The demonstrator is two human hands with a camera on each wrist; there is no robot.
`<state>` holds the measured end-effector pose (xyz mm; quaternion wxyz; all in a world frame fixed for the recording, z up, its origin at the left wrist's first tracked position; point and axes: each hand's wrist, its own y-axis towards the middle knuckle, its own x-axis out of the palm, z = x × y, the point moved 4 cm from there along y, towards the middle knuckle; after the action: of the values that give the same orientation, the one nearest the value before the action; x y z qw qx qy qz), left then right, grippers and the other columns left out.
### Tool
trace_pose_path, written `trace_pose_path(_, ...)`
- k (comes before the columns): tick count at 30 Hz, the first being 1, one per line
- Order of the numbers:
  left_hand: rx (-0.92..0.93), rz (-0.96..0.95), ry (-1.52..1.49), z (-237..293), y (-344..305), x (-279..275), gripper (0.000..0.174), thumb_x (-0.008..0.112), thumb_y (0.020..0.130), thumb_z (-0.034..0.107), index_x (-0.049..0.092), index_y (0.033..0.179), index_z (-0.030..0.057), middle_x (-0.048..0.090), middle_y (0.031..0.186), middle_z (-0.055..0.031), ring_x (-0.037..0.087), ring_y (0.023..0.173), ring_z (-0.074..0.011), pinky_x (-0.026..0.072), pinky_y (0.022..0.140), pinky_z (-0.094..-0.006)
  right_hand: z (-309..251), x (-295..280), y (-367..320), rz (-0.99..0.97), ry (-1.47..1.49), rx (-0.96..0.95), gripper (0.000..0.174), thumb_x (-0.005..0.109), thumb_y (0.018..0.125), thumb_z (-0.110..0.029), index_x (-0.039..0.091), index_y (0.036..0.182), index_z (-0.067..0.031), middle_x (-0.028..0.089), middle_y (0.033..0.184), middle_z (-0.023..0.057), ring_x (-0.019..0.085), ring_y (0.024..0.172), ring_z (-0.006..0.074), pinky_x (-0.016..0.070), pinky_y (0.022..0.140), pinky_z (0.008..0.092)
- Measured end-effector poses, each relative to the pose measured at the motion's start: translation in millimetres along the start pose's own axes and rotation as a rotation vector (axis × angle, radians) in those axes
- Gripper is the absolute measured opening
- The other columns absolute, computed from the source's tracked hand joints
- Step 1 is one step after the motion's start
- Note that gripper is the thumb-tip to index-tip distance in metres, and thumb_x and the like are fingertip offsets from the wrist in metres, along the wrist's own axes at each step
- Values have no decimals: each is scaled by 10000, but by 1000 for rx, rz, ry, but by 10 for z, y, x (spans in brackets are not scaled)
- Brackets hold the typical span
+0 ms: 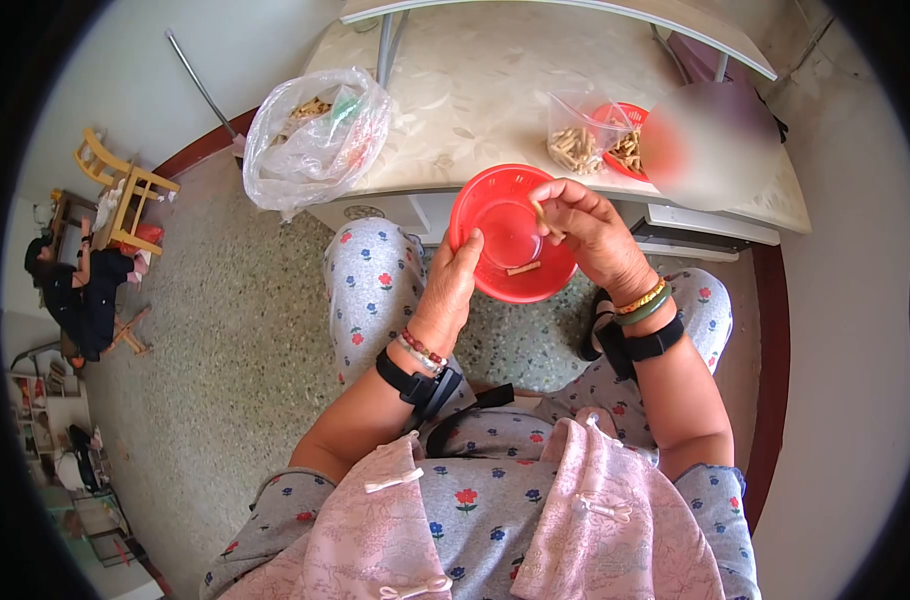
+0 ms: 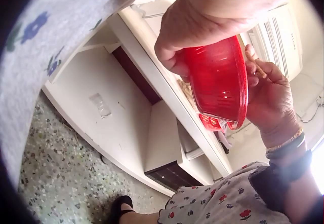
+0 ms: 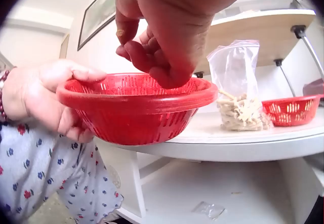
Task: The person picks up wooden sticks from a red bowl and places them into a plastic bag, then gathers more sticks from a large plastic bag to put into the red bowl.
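Observation:
My left hand (image 1: 443, 290) grips a red plastic basket (image 1: 495, 185) by its rim, thumb over the edge and fingers beneath. Slots pierce the basket's side wall, as the right wrist view shows. Over its right side my right hand (image 1: 597, 240) pinches a short tan stick-like piece (image 1: 538, 214) between thumb and fingertips. One more tan piece (image 1: 523, 268) lies on the basket's bottom. In the left wrist view, the pinched stick (image 2: 259, 69) pokes out above the curled fingers, beyond the basket's rim.
On the table (image 1: 465, 110) ahead stand a clear bag of tan sticks (image 1: 576, 150) and a second red basket (image 1: 627, 163) holding more. A large clear plastic bag (image 1: 315, 140) sits at the table's left. Legs flank the held basket; another person (image 1: 75, 290) is far left.

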<state>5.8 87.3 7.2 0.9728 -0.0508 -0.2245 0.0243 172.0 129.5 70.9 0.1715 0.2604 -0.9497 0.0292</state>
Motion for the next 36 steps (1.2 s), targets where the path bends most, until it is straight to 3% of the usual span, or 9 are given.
trace_pose_path(1, -8, 1, -6, 6, -3, 7, 407, 501, 948, 235, 449, 1260, -22, 529, 1222, -108, 490, 1124, -159, 383, 966, -305, -1, -16, 0, 6, 160, 11, 210, 521, 862, -50, 586, 1060, -31, 552, 797, -7, 460, 705, 86, 396, 698, 223)
trace_pose_path(13, -20, -9, -23, -16, 2, -2, 412, 495, 951, 237, 440, 1266, -23, 521, 1234, -110, 490, 1131, -163, 389, 965, -311, -8, -64, -5, -24, 228, 17, 313, 566, 871, -82, 548, 1173, -3, 574, 858, 13, 461, 726, 96, 399, 710, 217)
trace_pose_path(23, -48, -2, -70, -25, 6, -4, 418, 501, 948, 233, 436, 1270, -25, 519, 1244, -116, 491, 1144, -174, 391, 972, -321, 19, -118, -31, 53, 184, -17, 220, 600, 838, -15, 623, 1056, -40, 608, 911, -3, 502, 763, 73, 402, 687, 199)
trace_pose_path(29, -57, -15, -84, -43, 12, -16, 420, 508, 945, 231, 434, 1274, -19, 515, 1253, -116, 492, 1149, -179, 390, 980, -327, -27, -199, -51, 96, 108, -40, 162, 581, 836, -1, 665, 965, -51, 605, 831, -10, 497, 710, 77, 401, 654, 190)
trace_pose_path(36, -37, -20, -97, -56, 17, -14, 435, 521, 938, 230, 427, 1285, -14, 510, 1261, -110, 483, 1160, -178, 382, 989, -332, -122, -140, -60, 76, 193, -29, 231, 491, 878, -61, 623, 1057, 0, 606, 904, 27, 502, 747, 97, 408, 700, 220)
